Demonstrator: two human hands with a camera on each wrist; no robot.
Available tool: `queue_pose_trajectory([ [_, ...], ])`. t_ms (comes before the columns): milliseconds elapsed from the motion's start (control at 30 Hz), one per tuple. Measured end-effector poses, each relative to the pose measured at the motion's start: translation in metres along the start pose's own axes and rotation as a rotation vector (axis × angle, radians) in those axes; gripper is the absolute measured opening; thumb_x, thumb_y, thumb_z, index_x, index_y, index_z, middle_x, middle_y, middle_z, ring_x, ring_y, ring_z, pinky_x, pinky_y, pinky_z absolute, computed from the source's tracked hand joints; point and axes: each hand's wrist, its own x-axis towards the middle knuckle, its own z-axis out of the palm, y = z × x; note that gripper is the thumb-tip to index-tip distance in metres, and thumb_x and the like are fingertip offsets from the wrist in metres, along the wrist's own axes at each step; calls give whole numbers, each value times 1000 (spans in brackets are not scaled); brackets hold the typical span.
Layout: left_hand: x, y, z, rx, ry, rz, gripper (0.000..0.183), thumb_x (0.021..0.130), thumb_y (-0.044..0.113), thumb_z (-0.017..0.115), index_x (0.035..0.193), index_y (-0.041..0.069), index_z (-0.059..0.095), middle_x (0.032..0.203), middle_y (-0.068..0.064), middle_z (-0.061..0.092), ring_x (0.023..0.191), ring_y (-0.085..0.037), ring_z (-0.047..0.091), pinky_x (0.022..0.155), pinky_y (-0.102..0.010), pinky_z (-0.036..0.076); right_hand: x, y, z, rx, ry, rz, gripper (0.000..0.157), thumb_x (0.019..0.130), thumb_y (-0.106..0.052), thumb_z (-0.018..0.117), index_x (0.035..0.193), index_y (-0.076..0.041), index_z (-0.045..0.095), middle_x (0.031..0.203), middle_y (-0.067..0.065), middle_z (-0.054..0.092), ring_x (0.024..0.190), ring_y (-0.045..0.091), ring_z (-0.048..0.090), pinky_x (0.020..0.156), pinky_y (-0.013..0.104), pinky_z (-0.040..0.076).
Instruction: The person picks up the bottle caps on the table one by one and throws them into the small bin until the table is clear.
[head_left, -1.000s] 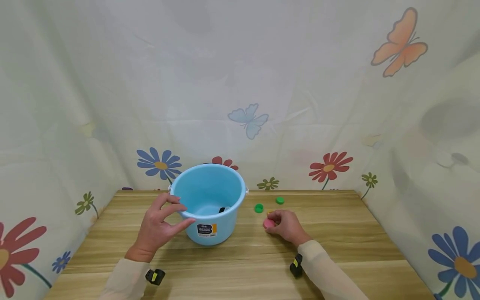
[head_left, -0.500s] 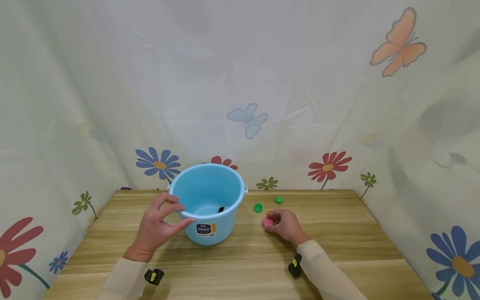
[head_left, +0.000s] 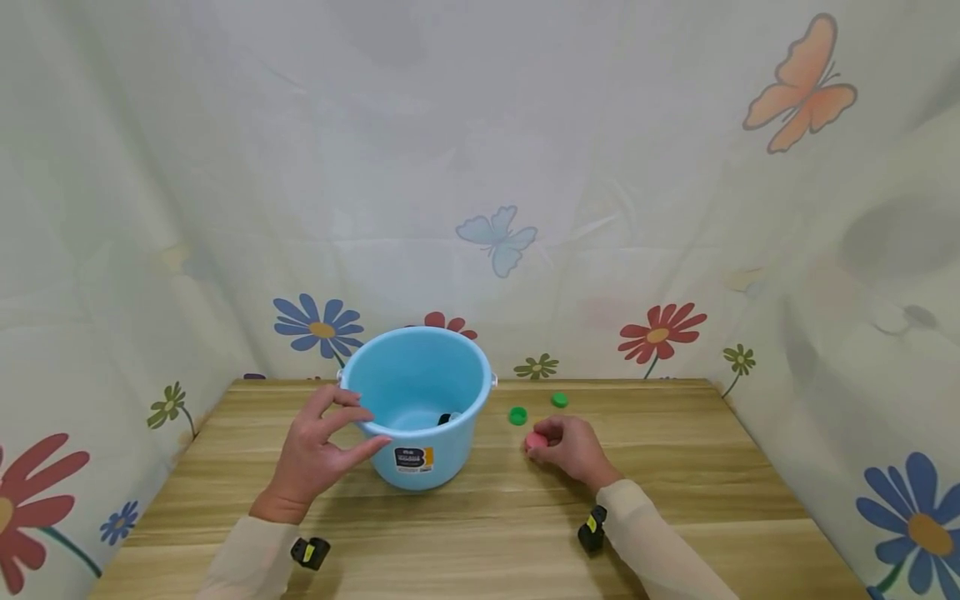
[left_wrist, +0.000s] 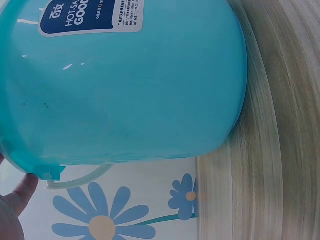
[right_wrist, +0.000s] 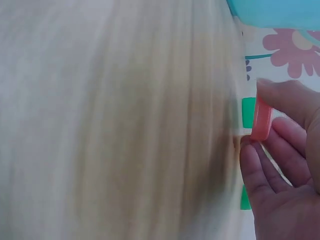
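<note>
A light-blue bucket (head_left: 442,454) stands upright on the wooden table, with a label on its front. My left hand (head_left: 318,446) holds its near-left rim, thumb on the outside and fingers over the edge. Inside, on the bottom, a small black piece (head_left: 444,418) shows beside a pale one. To the right of the bucket, my right hand (head_left: 573,450) pinches a pink bottle cap (right_wrist: 262,119) between thumb and fingers, close over the table. A yellow-orange bit (head_left: 538,421) peeks out behind those fingers, mostly hidden.
Two green caps lie behind the right hand: one hollow side up (head_left: 518,416), the other green cap (head_left: 559,400) farther back. The wooden table (head_left: 465,542) ends at a flower-printed curtain (head_left: 495,150). A pale bucket handle (left_wrist: 82,179) hangs at the bucket's side.
The pink cap in my right fingers has risen slightly and tilted. My left hand and the bucket stay where they were.
</note>
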Motion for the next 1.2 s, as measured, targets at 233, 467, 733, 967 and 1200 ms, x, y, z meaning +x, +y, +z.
queue_pose_trajectory([
  [233, 1, 0, -1, -7, 1, 3, 36, 64, 29, 98, 91, 17, 77, 109, -5, 61, 118, -29, 61, 95, -56, 57, 1, -3, -3, 45, -41, 11, 36, 83, -18, 87, 115, -11, 73, 107, 2, 74, 96, 15, 69, 85, 31, 63],
  [467, 0, 0, -1, -2, -4, -8, 36, 64, 30, 98, 91, 17, 77, 109, -4, 61, 117, -27, 61, 104, -40, 55, 2, -11, -9, 58, -12, -6, 36, 81, -18, 88, 114, -12, 74, 106, 1, 75, 96, 15, 69, 86, 30, 62],
  [733, 0, -1, 0, -5, 6, -2, 36, 65, 32, 98, 92, 20, 77, 109, -4, 61, 117, -27, 61, 112, -12, 37, 1, -23, -19, 86, 24, -60, 33, 82, -25, 88, 111, -15, 75, 105, -2, 75, 96, 15, 69, 83, 30, 62],
  [967, 0, -1, 0, 4, -4, -1, 36, 65, 31, 98, 91, 17, 77, 109, -4, 60, 117, -27, 61, 100, -50, 56, -1, -32, -30, 113, 43, -116, 35, 80, -32, 89, 110, -18, 76, 106, -3, 75, 98, 17, 70, 83, 30, 63],
  [1200, 1, 0, 0, 5, -3, 0, 36, 66, 34, 97, 91, 17, 77, 109, -4, 60, 117, -27, 61, 97, -54, 56, -3, -40, -36, 145, 35, -149, 36, 80, -33, 89, 111, -19, 76, 108, -2, 75, 99, 19, 70, 83, 26, 62],
])
